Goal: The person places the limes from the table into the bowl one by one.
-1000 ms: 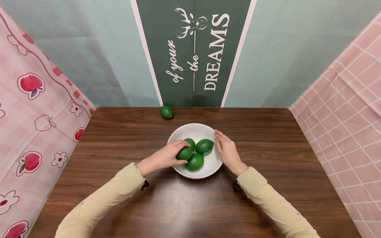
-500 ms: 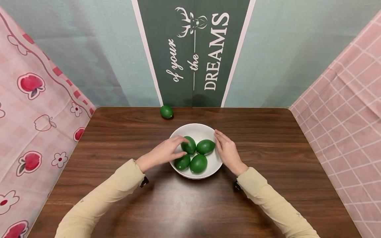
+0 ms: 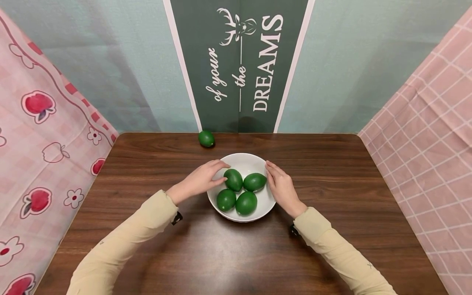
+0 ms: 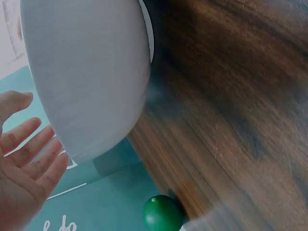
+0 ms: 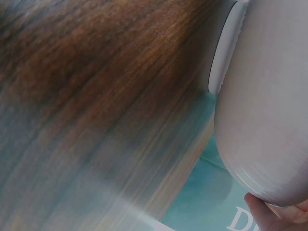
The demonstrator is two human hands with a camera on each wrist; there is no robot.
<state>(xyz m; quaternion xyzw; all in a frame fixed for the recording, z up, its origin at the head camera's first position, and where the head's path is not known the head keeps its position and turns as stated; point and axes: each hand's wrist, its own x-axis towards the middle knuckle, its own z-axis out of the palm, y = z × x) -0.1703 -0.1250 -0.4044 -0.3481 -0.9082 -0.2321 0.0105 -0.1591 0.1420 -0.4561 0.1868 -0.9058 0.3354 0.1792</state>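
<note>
In the head view a white bowl (image 3: 263,207) holds several green limes (image 3: 246,203). My left hand (image 3: 200,178) hovers over the bowl's left rim, thumb and fingers spread apart beside the upper-left lime (image 3: 233,180). Nothing is between those fingers, and the left wrist view shows that hand (image 4: 29,166) loosely spread beside the bowl's side. My right hand (image 3: 284,188) holds the bowl's right rim, with fingertips along its edge. In the right wrist view part of the right hand (image 5: 269,216) shows below the bowl's wall (image 5: 269,110); the rest is hidden.
Another lime (image 3: 206,139) lies at the back edge of the brown wooden table (image 3: 236,262), behind and left of the bowl. A green printed cloth (image 3: 241,65) hangs behind the table. Pink patterned cloths (image 3: 431,135) stand at both sides.
My left hand has let go of a lime, which now lies at the bowl's lower left, and has drawn back up and left to the rim. The right hand has stayed still.
</note>
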